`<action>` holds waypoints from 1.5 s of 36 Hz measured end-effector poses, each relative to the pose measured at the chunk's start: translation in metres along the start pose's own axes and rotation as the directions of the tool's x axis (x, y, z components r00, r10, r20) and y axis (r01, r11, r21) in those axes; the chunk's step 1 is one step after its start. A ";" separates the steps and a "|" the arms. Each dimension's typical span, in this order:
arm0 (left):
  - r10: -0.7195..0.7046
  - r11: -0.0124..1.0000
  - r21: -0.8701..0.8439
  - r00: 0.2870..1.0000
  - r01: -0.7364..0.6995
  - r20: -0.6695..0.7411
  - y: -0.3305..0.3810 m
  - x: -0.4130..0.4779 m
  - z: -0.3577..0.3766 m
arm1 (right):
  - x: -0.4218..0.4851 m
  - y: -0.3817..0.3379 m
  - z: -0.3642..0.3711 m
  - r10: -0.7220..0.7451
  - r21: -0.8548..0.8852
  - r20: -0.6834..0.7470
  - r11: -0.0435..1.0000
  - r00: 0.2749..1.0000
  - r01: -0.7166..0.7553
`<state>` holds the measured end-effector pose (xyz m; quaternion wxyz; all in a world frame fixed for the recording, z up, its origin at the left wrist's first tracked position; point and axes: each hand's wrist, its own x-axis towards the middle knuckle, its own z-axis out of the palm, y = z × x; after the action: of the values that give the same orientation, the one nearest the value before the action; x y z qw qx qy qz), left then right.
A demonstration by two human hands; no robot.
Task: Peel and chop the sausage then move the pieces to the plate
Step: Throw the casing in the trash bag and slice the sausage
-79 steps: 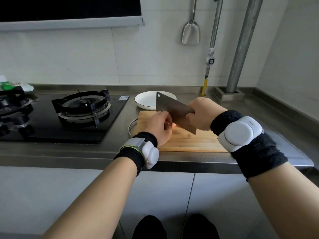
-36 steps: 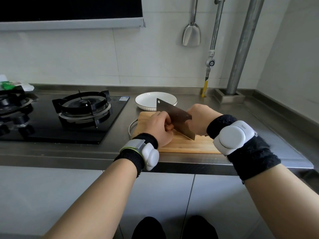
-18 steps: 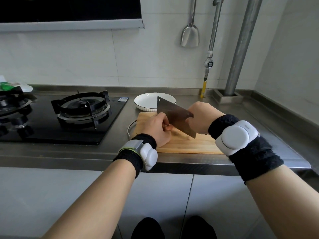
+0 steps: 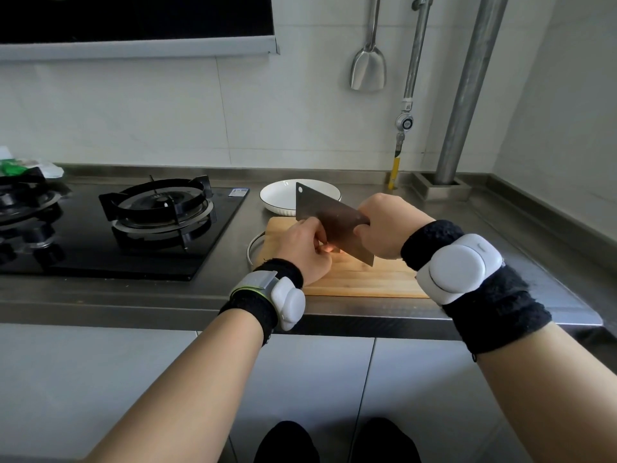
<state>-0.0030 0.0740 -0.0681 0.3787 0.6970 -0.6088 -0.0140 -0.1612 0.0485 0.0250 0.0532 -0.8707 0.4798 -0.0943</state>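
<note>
My right hand (image 4: 389, 228) grips the handle of a broad steel cleaver (image 4: 325, 218), its blade slanting down over the wooden cutting board (image 4: 364, 279). My left hand (image 4: 305, 250) is curled on the board and pins a pink sausage (image 4: 329, 249), of which only a small end shows between my fingers and the blade. The blade's lower edge is right against that end. A white plate (image 4: 278, 195) stands just behind the board, partly hidden by the cleaver.
A black gas hob (image 4: 160, 208) fills the steel counter to the left. A metal ring (image 4: 252, 248) lies at the board's left edge. A steel spatula (image 4: 369, 66) and pipes (image 4: 467, 95) are at the back wall. The counter's front edge lies just below the board.
The cleaver has rocked down and up beside my left hand's fingers. Both hands have stayed over the same part of the board.
</note>
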 end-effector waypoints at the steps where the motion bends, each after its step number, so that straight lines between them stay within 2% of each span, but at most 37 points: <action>1: -0.003 1.000 -0.002 1.000 0.003 -0.002 0.000 0.000 0.000 | 0.000 0.000 0.000 0.001 0.000 0.003 1.000 1.000 -0.001; 15: -0.021 0.999 0.030 1.000 0.021 0.004 0.004 -0.002 -0.004 | 0.000 -0.002 0.001 0.009 0.011 0.026 1.000 1.000 -0.009; 27: -0.021 0.996 0.088 1.000 0.022 -0.006 0.005 -0.004 -0.006 | 0.000 -0.005 0.004 0.027 0.018 0.106 0.999 0.994 -0.029; 35: -0.035 0.998 0.046 0.999 0.035 0.002 0.003 -0.002 -0.002 | 0.002 -0.010 0.006 0.055 -0.007 0.139 0.998 0.989 -0.054; 49: -0.014 0.999 0.045 1.000 0.014 -0.006 0.002 -0.003 -0.004 | -0.003 0.006 0.007 0.052 0.147 0.104 0.987 0.993 -0.067; 54: -0.021 1.000 -0.012 1.000 0.021 -0.006 0.000 -0.002 -0.001 | -0.003 0.018 0.011 0.081 0.327 0.074 0.940 0.994 -0.101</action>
<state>-0.0027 0.0756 -0.0686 0.3844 0.7011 -0.6003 -0.0193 -0.1748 0.0415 0.0106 0.2169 -0.8288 0.4952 -0.1447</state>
